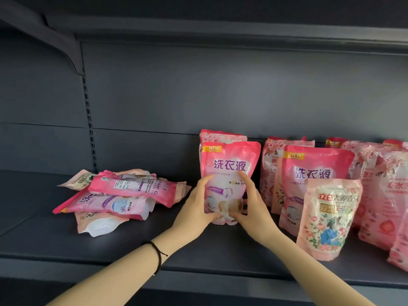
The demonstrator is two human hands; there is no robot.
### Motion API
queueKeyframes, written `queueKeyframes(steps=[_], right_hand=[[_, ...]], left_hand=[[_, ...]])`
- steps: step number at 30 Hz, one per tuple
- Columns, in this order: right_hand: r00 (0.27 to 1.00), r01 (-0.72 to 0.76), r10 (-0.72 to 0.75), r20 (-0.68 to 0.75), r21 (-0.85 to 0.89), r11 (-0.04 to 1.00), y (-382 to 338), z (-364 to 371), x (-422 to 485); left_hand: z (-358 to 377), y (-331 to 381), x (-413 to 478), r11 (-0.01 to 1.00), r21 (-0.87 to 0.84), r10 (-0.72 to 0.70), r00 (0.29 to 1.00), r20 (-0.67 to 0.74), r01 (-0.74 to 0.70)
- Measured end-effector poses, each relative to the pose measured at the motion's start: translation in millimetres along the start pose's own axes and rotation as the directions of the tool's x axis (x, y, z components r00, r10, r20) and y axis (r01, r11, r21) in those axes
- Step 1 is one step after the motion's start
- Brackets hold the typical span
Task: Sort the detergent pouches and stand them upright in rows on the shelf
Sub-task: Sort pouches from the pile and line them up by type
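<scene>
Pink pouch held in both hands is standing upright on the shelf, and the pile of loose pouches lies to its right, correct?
In the head view the pile of loose pouches lies to the left of the pink pouch, not its right. The rest holds: left hand and right hand grip it upright on the shelf.

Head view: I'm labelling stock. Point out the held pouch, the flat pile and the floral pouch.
held pouch (229, 165), head view, purple lettering.
flat pile (132, 186), head view, top pouch.
floral pouch (329, 219), head view, front centre.
</scene>
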State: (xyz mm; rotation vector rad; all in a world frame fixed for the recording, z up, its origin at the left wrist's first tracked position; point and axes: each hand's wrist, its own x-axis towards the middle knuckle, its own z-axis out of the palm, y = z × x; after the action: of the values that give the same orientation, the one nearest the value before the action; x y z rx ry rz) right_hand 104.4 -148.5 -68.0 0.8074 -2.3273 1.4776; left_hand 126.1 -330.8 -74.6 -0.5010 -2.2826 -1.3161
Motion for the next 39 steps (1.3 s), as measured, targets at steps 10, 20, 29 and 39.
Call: queueKeyframes(steps=[10, 20, 29, 39], right_hand=[[0.953, 0.052, -0.228, -0.199, -0.634, 0.771, -34, -13, -2], [0.812, 0.584, -0.249, 0.529, -0.743, 0.327, -135, -1, 71], [0.759, 0.645, -0.150, 0.634, -0.701, 0.303, -132, 67, 103], [0.861, 0.493, -0.113, 0.497, -0.757, 0.428, -123, 89, 112]], left_hand=[[-31, 11, -5, 0.977, 0.207, -0.050, 0.999, 0.020, 0.045], [-183, 43, 11, 0.278, 0.864, 0.101, 0.907, 0.410, -0.421], [-211, -9, 26, 0.352, 0.790, 0.026, 0.849, 0.528, -0.502], [-161, -20, 37, 0.430, 0.712, 0.074, 0.807, 0.585, -0.555]])
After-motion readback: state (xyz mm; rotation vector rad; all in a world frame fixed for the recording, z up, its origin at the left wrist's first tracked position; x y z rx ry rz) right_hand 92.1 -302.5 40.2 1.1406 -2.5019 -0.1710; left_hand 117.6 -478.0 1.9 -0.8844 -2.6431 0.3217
